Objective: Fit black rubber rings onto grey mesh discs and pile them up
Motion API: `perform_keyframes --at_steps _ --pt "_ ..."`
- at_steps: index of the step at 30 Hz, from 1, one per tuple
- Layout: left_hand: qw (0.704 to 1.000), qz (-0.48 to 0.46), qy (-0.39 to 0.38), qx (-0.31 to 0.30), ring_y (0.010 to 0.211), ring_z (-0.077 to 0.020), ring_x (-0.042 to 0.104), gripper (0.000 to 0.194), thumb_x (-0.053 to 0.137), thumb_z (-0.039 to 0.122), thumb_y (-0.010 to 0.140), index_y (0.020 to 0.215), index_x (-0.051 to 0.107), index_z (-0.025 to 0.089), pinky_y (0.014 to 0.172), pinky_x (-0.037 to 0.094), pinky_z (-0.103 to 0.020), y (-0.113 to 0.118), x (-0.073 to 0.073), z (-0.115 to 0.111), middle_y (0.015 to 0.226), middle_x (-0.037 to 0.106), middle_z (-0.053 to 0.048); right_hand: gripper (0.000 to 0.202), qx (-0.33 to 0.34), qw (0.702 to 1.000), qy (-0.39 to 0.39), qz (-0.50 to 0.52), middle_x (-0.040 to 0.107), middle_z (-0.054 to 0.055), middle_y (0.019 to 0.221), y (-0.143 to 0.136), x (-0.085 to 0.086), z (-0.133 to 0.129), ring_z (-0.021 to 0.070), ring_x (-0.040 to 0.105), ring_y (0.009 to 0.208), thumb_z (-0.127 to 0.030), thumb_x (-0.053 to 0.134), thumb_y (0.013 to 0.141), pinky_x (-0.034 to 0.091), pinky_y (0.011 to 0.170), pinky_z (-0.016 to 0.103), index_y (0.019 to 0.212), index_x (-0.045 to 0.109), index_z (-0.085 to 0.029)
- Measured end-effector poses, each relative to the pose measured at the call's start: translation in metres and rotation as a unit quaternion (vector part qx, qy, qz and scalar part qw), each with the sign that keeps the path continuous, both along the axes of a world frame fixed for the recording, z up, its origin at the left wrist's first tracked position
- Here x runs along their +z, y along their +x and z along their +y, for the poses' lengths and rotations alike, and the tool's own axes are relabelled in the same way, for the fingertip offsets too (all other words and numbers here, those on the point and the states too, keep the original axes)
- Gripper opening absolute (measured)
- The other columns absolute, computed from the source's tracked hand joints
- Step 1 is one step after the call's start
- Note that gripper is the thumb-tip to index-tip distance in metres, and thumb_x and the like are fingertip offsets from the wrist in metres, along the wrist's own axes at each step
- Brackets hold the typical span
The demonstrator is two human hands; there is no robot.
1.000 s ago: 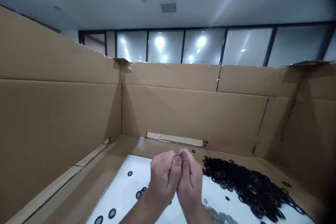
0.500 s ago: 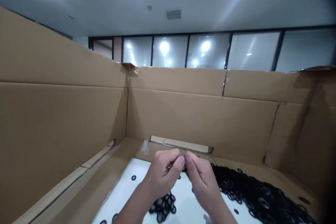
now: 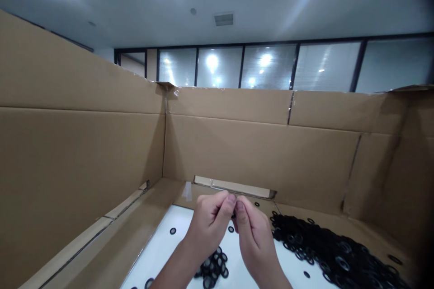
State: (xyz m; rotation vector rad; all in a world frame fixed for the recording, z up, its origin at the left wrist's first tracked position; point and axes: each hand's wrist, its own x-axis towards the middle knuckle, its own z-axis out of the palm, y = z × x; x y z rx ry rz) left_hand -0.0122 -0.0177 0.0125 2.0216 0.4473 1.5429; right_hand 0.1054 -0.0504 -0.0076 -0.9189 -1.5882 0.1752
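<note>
My left hand (image 3: 213, 216) and my right hand (image 3: 253, 228) meet thumb to thumb above a white board (image 3: 181, 216). Both are closed, with a small black ring (image 3: 233, 215) pinched between them, mostly covered by the fingers. Below my left wrist lies a small pile of black rings with pale centres (image 3: 214, 268). To the right of my right hand spreads a large heap of black rings (image 3: 325, 248), partly on the board and partly on cardboard.
Tall cardboard walls (image 3: 230, 153) enclose the board at the back and sides. Single rings lie scattered, such as a loose ring (image 3: 172, 231) at left and another ring (image 3: 307, 274) near the heap. A low cardboard strip (image 3: 233, 185) runs along the back.
My right hand has turned slightly more upright and shifted a little left, pressing closer to my left hand. The fingers hide more of the ring. The piles look unchanged.
</note>
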Motion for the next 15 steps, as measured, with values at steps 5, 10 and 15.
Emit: perform_keyframes --at_steps 5,10,15 --pt "0.997 -0.013 0.038 0.066 0.047 -0.0073 0.032 0.041 0.037 0.023 0.1 0.059 0.034 0.018 0.048 0.024 -0.022 0.011 -0.008 -0.005 0.051 0.036 0.005 0.036 -0.053 0.996 0.032 0.061 0.036 -0.005 0.058 -0.008 -0.006 -0.002 0.011 0.036 0.05 -0.035 0.036 0.102 0.03 0.049 0.024 0.069 0.038 -0.022" --pt "0.984 -0.037 0.104 0.142 0.048 -0.0078 0.033 0.037 0.039 0.017 0.097 0.061 0.032 0.019 0.05 0.025 -0.023 0.019 -0.015 -0.01 0.053 0.035 0.005 0.036 -0.069 0.993 0.03 0.089 0.04 -0.005 0.056 -0.017 -0.01 0.0 0.0115 0.039 0.049 -0.036 0.035 0.102 0.031 0.048 0.023 0.069 0.038 -0.022" --pt "0.986 -0.038 0.076 0.141 0.047 -0.0081 0.032 0.038 0.038 0.019 0.098 0.061 0.03 0.019 0.049 0.024 -0.023 0.021 -0.018 -0.006 0.053 0.035 0.005 0.035 -0.105 0.989 0.058 0.083 0.04 -0.005 0.056 -0.02 -0.011 -0.001 0.0114 0.038 0.047 -0.036 0.036 0.101 0.03 0.047 0.024 0.069 0.04 -0.022"
